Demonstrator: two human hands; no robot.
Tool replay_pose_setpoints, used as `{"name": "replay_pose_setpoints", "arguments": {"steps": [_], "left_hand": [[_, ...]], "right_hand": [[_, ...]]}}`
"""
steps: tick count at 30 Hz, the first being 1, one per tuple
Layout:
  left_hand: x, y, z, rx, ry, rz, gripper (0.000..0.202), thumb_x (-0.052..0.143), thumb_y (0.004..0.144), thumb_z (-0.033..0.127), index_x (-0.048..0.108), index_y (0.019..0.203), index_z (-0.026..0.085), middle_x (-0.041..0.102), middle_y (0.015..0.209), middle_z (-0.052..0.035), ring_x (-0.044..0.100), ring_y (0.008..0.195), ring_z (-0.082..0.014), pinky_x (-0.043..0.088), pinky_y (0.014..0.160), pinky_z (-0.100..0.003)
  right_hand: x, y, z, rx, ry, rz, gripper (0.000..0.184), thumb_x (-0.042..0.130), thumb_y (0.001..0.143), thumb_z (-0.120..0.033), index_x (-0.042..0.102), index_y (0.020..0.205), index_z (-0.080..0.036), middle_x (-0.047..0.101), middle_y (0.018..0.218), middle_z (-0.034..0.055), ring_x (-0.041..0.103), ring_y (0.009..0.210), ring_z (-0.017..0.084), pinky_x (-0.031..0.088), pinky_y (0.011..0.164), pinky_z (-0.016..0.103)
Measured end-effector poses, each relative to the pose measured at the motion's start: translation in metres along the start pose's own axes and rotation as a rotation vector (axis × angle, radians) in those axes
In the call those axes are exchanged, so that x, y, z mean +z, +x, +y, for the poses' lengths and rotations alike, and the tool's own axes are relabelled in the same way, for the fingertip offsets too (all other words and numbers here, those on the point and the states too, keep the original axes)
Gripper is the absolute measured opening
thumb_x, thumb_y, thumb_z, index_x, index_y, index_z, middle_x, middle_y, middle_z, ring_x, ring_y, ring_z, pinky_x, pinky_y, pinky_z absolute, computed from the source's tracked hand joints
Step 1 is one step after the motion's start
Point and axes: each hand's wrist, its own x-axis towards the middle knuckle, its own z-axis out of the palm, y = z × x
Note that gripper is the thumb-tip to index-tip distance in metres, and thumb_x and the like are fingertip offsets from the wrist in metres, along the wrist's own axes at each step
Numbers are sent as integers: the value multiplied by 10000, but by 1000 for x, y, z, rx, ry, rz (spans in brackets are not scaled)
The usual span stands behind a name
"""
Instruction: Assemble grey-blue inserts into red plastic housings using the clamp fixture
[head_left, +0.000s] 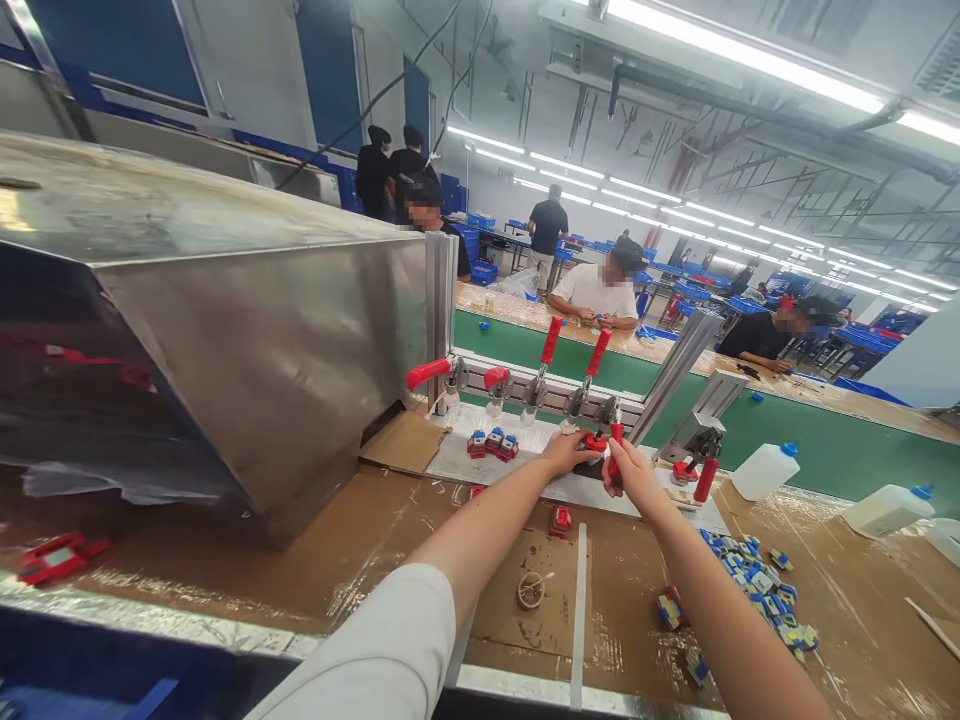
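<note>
My right hand [632, 477] is wrapped around the red handle [616, 446] of a toggle clamp, which points downward. Beside it, my left hand [567, 453] has its fingers closed at a small red plastic part [596, 441] under that clamp. More toggle clamps with red handles [551, 341] stand in a row on a metal rail, some raised and some lying sideways. Left of my hands, several red-and-blue parts [493, 442] sit together on the white base plate [450, 452]. A single clamp [705, 480] at the right has a red part [684, 472] beneath it.
A large sheet-metal housing [300, 350] fills the left. Blue-and-white parts [761, 590] lie piled at right, near white bottles [765, 470]. A small cup [530, 591] and a red part [560, 520] lie in front. Across the green conveyor [495, 345], other people work.
</note>
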Motion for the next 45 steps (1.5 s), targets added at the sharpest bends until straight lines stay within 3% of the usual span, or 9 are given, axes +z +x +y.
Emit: {"name": "replay_pose_setpoints", "arguments": {"steps": [12,18,23,25,28,32,35,39,45], "left_hand": [[-6,-2,8,-4,86,-84,491,580,941,546,572,1345,266,711,1292,-35,622,1226,-258,335,1149,-400],[-9,-5,10,-9,88,-82,463,574,949,521,574,1335,264,710,1291,-38,617,1242,-259,328,1162,-410],[-10,-4,15,-16,97,-109,425,581,949,435,586,1326,241,717,1273,-55,629,1228,-272,364,1147,-429],[-12,-5,20,-21,110,-134,461,568,953,400,554,1376,217,699,1307,-76,623,1240,-267,401,1125,-408],[-26,-19,28,-20,145,-178,540,540,965,406,502,1447,164,613,1427,-132,570,1317,-274,425,1111,-382],[-65,-68,37,47,207,-281,503,620,917,493,632,1324,198,616,1414,-114,555,1319,-302,404,1126,-385],[-83,-111,42,193,308,-409,521,659,889,559,645,1300,240,658,1314,-85,602,1217,-290,449,1048,-382],[-68,-139,44,155,426,-371,558,730,842,543,635,1281,213,648,1240,-106,606,1137,-312,476,977,-418],[-43,-137,43,168,394,-247,338,733,850,428,653,1099,213,665,1155,-89,604,1105,-310,467,969,-438]], "right_hand": [[-1,-9,-22,45,18,-40,486,475,889,-682,460,1065,-230,517,489,-96,527,367,145,330,367,221],[2,-4,3,-47,-49,-23,526,378,950,-680,453,1195,-221,460,504,-110,491,366,150,343,380,237],[13,4,27,-52,-626,123,441,217,1062,-506,474,1240,-195,700,833,55,694,715,222,507,645,310],[19,6,28,17,-827,172,411,253,1077,-441,486,1260,-157,723,1067,155,716,944,273,504,776,345],[17,-1,16,76,-920,157,419,322,1077,-449,522,1265,-133,705,1160,200,696,1051,316,480,837,368],[-22,-43,-5,-49,-1067,111,424,404,1061,-472,549,1317,-168,682,1217,154,673,1076,283,476,844,349],[-64,-99,-4,-168,-1086,97,366,435,1044,-497,656,1131,-217,689,1071,90,666,966,246,478,810,338],[-104,-180,31,-176,-1127,69,317,537,999,-494,703,999,-223,646,979,82,642,912,245,494,820,359],[-118,-253,89,-66,-1067,452,314,475,1036,-429,668,1168,-219,619,1068,108,649,964,246,525,850,370]]}}
